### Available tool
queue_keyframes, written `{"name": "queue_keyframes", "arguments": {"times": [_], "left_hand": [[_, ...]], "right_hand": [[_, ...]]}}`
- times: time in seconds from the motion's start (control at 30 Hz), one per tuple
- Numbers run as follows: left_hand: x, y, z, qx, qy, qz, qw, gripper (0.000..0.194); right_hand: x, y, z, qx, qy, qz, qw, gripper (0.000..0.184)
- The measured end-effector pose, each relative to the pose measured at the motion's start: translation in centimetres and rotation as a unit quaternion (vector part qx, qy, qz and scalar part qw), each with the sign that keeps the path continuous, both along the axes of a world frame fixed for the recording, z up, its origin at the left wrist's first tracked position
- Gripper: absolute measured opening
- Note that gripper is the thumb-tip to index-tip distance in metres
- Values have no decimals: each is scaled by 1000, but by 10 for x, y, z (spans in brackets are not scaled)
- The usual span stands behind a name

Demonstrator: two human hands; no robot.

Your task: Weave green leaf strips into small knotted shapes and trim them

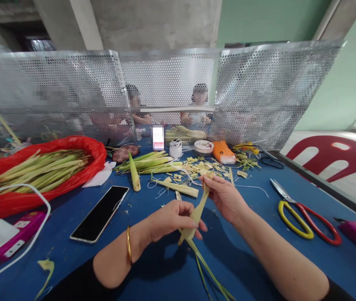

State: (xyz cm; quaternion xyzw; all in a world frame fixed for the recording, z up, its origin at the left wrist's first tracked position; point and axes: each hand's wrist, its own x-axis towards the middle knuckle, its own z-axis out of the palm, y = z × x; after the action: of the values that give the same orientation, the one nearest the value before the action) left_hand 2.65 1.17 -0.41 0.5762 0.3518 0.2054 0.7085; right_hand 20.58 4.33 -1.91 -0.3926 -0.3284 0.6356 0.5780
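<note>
Between my hands is a pale green strip of plant leaf [200,207], folded at its lower part, with thin green stalks trailing down toward me. My left hand [181,217] pinches the folded lower part between thumb and fingers. Higher up, my right hand [223,194] grips the narrow top end with its fingertips. Just beyond my hands lie a cut pale stalk [178,187] and many small cut pieces [197,167]. A pointed green shoot [134,173] rests to their left.
Scissors [293,205] with yellow and red handles lie at right, a black phone [102,213] at left. A red bag [96,154] holds long stalks. Tape [203,147], string [175,149] and an orange packet [223,152] stand before a perforated metal screen [171,71]; people sit behind it.
</note>
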Motion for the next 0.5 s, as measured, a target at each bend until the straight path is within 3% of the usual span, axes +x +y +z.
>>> {"name": "queue_keyframes", "arguments": {"times": [0.17,0.33,0.5], "left_hand": [[3,2,-6,-99,-48,83,990,45],[3,2,-9,-124,-40,68,989,31],[4,5,-12,-106,-101,205,968,22]], "right_hand": [[-1,-2,0,-5,-12,20,1000,29],[-3,-1,-2,-2,8,20,1000,27],[-4,-3,-1,-12,-26,20,999,33]]}}
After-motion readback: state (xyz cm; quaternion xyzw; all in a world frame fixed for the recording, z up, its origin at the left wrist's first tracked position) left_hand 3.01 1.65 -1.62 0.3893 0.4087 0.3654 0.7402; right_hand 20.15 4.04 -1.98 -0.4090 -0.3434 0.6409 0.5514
